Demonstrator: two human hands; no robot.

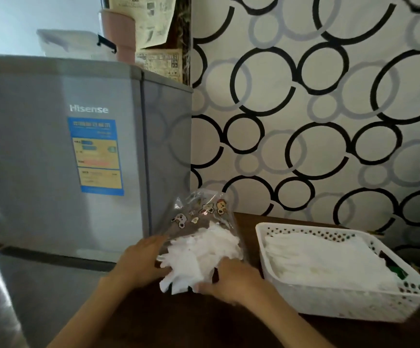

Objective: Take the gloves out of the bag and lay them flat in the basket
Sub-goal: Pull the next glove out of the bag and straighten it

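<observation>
Dark wooden table (168, 320), white basket (354, 305) at right, clear bag (198, 217) just left

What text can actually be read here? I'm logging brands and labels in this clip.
"Hisense": on the grey fridge door.
Blue and yellow sticker on that door: print too blurred to read.
Newspaper sheets above the fridge: print too small to read.
Clear bag: cartoon pictures only, no words legible.

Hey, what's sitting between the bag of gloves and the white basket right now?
In the head view, only a narrow strip of bare dark table separates the bag from the basket. Lower down, the right hand reaches across toward the gloves.
</observation>
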